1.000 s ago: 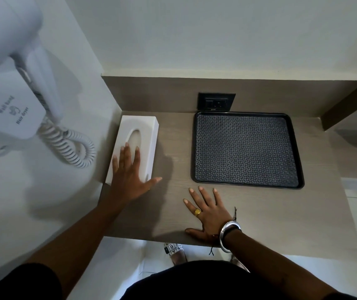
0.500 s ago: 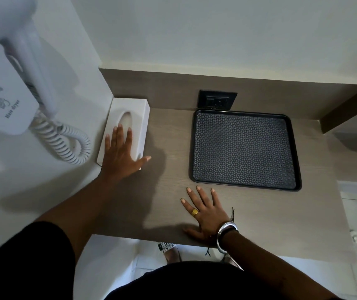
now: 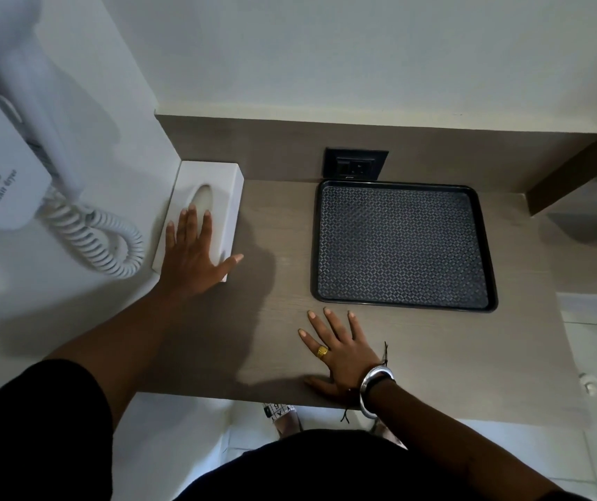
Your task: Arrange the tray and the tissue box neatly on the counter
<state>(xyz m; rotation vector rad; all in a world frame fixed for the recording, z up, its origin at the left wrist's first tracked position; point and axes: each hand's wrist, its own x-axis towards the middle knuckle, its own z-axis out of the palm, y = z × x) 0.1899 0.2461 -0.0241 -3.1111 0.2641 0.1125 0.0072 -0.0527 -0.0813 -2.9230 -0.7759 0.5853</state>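
The head camera looks down at a grey-brown worktop (image 3: 275, 341) set in a corner of white walls.

A white tissue box (image 3: 217, 182) lies at the far left of the worktop. Its long left side is right up against the left wall, and its far end is at the low back panel, though it is hard to tell if they touch. The box has an oval hole on top.

The left hand (image 3: 193, 263) lies flat on the near half of the tissue box. Its fingers are stretched out and point to the back wall, and the thumb sticks out past the right edge of the box. The hand is spread wide, pressing on the box and not curled around it.

A black tray (image 3: 403, 303) with a bumpy pattern lies flat on the right part of the worktop, well apart from the tissue box. Its far edge is just below a black wall socket (image 3: 356, 164).

The right hand (image 3: 342, 350) lies flat on the bare worktop, near the front edge. Its fingers are spread, holding nothing, and the fingertips are near the front rim of the tray but not touching it. It has a gold ring (image 3: 322, 351) and a silver bangle (image 3: 374, 388).

A white hair dryer (image 3: 14, 146) with a curly cord (image 3: 105, 244) hangs on the left wall.
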